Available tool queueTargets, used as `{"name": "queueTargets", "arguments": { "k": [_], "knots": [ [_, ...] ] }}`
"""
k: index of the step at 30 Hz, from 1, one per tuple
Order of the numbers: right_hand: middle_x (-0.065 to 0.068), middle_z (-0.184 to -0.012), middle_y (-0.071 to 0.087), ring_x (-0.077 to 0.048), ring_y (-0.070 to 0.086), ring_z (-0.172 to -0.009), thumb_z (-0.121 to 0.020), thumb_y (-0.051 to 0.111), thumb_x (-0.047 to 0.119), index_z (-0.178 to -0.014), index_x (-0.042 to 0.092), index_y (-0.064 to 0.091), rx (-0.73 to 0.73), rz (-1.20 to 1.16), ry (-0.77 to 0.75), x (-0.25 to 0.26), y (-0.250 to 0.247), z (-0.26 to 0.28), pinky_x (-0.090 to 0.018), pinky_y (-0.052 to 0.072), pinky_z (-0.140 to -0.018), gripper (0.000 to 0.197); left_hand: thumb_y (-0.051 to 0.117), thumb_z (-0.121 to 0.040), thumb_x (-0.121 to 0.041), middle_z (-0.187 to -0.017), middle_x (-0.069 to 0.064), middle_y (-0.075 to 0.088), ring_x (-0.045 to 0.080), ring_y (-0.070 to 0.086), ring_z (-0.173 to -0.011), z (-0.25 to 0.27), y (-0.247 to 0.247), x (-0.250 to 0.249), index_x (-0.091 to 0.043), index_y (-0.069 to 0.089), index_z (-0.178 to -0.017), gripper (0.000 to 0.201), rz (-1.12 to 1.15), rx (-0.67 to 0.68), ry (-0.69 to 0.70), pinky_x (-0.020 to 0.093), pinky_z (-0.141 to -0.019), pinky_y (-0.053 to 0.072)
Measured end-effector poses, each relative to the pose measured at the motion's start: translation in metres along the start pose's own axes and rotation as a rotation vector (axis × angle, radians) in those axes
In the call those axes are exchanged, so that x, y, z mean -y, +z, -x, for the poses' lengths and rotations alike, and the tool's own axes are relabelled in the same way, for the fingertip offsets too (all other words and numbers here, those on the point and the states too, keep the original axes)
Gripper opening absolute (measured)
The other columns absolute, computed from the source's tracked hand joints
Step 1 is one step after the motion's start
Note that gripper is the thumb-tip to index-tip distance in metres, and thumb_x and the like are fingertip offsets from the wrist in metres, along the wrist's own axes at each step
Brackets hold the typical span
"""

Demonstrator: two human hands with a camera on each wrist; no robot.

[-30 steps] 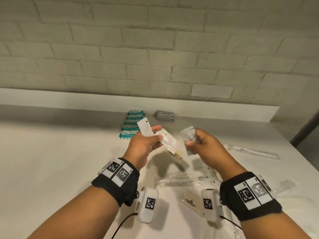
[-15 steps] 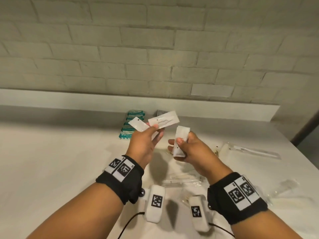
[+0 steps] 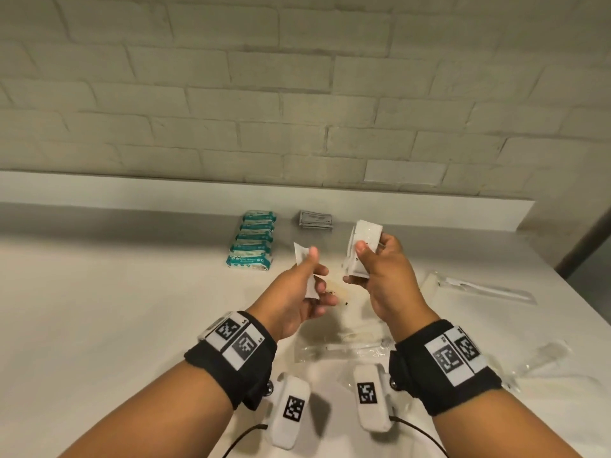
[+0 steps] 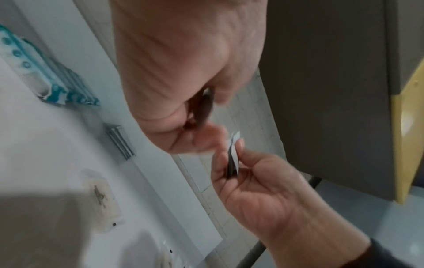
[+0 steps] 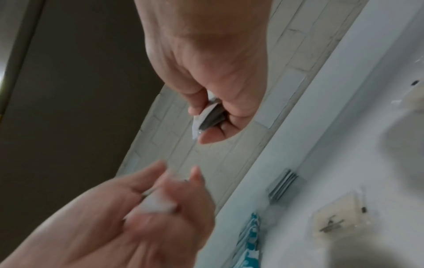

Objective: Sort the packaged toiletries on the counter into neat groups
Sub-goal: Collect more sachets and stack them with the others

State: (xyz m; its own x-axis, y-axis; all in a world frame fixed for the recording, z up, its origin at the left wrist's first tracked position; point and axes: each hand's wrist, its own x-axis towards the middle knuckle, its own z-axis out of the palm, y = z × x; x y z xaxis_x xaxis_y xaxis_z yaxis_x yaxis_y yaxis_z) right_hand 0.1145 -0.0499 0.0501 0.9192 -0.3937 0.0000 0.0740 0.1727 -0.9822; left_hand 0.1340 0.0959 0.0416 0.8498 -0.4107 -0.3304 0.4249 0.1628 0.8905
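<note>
Above counter [image 3: 99, 309], second sachet now in right hand [image 3: 383, 279], left hand [image 3: 297, 292] keeping one

Six teal packs [image 3: 252, 240]; one grey sachet stack [image 3: 315, 220].

The right hand [image 5: 206, 76] fills the top, pinching a few flat white packets [image 5: 210, 117] between thumb and fingers. Below it the blurred left hand [image 5: 146, 214] holds another white packet [image 5: 156, 203]. On the white desk [image 5: 344, 145] lie grey sachets [image 5: 283, 185], teal-and-white packs [image 5: 249, 235] and a clear bag [image 5: 336, 217].
</note>
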Motion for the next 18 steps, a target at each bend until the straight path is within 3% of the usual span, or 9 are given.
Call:
{"name": "queueTargets", "arguments": {
  "k": [2,4,7,8,12,15,18],
  "knots": [
    [-0.006,-0.1,0.057,-0.021,0.057,-0.08,-0.097,0.053,0.014,-0.117,0.012,0.047,0.013,0.082,0.026,-0.002,-0.006,-0.002,-0.028,0.048,-0.052,0.022,0.031,-0.087,-0.073,-0.057,-0.003,0.039,0.009,0.035,-0.043,-0.005,-0.008,0.001,-0.014,0.052,-0.091,0.063,0.045,-0.04,-0.021,0.018,-0.041,0.023],
    [-0.006,-0.092,0.057,-0.02,0.055,-0.072,-0.097,0.054,0.015,-0.108,0.012,0.051,0.047,0.132,0.055,-0.007,-0.011,-0.003,-0.028,0.045,-0.052,0.012,0.032,-0.091,-0.067,-0.059,-0.004,0.037,0.007,0.026,-0.043,-0.009,-0.013,0.001,-0.012,0.054,-0.089,0.059,0.037,-0.085,0.003,0.017,-0.039,0.018],
    [-0.008,-0.084,0.06,-0.022,0.056,-0.071,-0.096,0.056,0.015,-0.096,0.013,0.056,0.093,0.18,0.064,-0.013,-0.019,-0.003,-0.03,0.044,-0.056,0.002,0.049,-0.098,-0.02,-0.072,-0.001,0.044,0.009,0.033,-0.054,-0.009,-0.016,0.0,-0.013,0.054,-0.089,0.013,-0.099,-0.096,0.042,0.02,-0.046,0.027],
    [-0.007,-0.083,0.061,-0.022,0.057,-0.071,-0.095,0.056,0.016,-0.095,0.014,0.058,0.105,0.199,0.06,-0.013,-0.022,-0.002,-0.031,0.045,-0.058,0.003,0.049,-0.097,-0.011,-0.077,0.0,0.05,0.01,0.039,-0.06,-0.008,-0.018,0.0,-0.014,0.055,-0.09,0.01,-0.166,-0.08,0.063,0.021,-0.051,0.031],
    [-0.008,-0.086,0.062,-0.023,0.062,-0.076,-0.098,0.05,0.013,-0.101,0.015,0.057,0.204,0.21,0.05,0.0,-0.029,-0.001,-0.031,0.05,-0.063,0.008,0.062,-0.09,-0.009,-0.089,0.001,0.062,0.012,0.056,-0.072,-0.009,-0.032,0.0,-0.023,0.062,-0.095,0.015,-0.42,-0.074,0.189,0.022,-0.056,0.042],
    [-0.009,-0.1,0.065,-0.024,0.068,-0.093,-0.099,0.048,0.014,-0.106,0.019,0.054,0.276,0.285,0.013,0.016,-0.03,-0.002,-0.034,0.053,-0.08,0.011,0.075,-0.08,-0.012,-0.086,0.001,0.058,0.011,0.055,-0.068,-0.012,-0.038,-0.002,-0.028,0.063,-0.095,0.025,-0.52,-0.138,0.271,0.021,-0.053,0.041],
    [-0.005,-0.097,0.065,-0.018,0.061,-0.088,-0.097,0.053,0.017,-0.109,0.018,0.055,0.408,0.485,-0.04,0.029,-0.025,-0.001,-0.034,0.047,-0.082,0.012,0.081,-0.074,-0.015,-0.077,-0.001,0.053,0.01,0.051,-0.064,-0.016,-0.038,-0.008,-0.027,0.06,-0.098,0.034,-0.517,-0.168,0.312,0.021,-0.051,0.04]
  ]
}}
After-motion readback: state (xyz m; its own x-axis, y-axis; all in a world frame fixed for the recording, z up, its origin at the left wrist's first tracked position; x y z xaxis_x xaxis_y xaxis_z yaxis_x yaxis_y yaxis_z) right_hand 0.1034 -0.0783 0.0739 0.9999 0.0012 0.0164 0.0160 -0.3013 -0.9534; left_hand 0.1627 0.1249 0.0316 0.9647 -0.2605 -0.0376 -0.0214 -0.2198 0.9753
